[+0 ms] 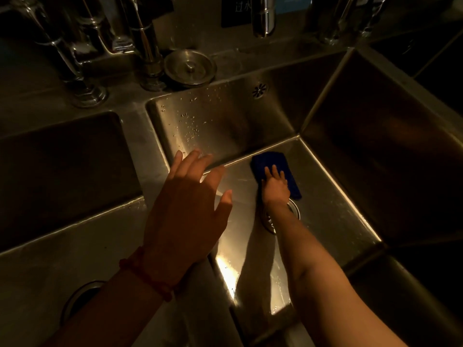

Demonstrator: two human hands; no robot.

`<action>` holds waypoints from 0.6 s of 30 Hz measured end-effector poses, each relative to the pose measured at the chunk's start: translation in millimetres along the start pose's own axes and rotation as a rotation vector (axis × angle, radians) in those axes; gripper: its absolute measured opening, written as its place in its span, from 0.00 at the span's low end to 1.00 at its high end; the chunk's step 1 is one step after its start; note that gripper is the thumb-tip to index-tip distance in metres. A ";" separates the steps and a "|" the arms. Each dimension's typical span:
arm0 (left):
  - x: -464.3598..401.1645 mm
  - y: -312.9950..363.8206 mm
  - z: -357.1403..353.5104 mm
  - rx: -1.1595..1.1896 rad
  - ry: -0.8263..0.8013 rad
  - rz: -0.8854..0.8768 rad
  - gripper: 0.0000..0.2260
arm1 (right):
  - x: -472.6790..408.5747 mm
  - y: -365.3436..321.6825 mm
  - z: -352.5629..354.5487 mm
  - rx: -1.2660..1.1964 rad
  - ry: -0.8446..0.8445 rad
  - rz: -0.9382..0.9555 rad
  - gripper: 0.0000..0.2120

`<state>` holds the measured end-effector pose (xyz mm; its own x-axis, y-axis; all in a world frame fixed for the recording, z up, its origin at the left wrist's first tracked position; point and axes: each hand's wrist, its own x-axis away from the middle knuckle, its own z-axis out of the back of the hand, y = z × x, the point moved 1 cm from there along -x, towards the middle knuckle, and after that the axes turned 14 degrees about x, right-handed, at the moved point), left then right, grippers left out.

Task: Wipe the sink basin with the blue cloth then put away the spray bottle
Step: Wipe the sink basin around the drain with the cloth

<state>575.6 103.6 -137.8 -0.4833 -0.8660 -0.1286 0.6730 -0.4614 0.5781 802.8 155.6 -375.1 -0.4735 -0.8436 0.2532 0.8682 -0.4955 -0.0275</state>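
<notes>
— Right hand point(275, 185)?
— Flat on the cloth point(273, 162), fingers straight, pressing it to the basin point(325, 196) floor, just beyond the drain point(294, 209).
— Left hand point(186, 196)?
— Fingers spread and relaxed, holding nothing, above the basin's left rim. Red bracelet point(147, 276) at the wrist.
— Further out?
— Droplets on the back wall; strainer lid point(190, 67) behind, beside the taps point(147, 46). Second basin point(62, 171) at left.
</notes>
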 end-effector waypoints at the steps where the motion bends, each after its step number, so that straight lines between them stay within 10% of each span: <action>1: 0.0 0.1 0.0 -0.004 -0.005 -0.002 0.18 | -0.2 -0.9 0.5 -0.019 -0.002 -0.038 0.23; 18: 1.5 -2.1 -0.5 -0.001 -0.012 -0.030 0.17 | 0.7 29.7 3.8 0.044 0.035 0.174 0.26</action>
<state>573.7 103.1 -139.6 -0.5100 -0.8494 -0.1358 0.6586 -0.4871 0.5736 828.8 141.1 -372.1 -0.3193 -0.9229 0.2149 0.9429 -0.3322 -0.0256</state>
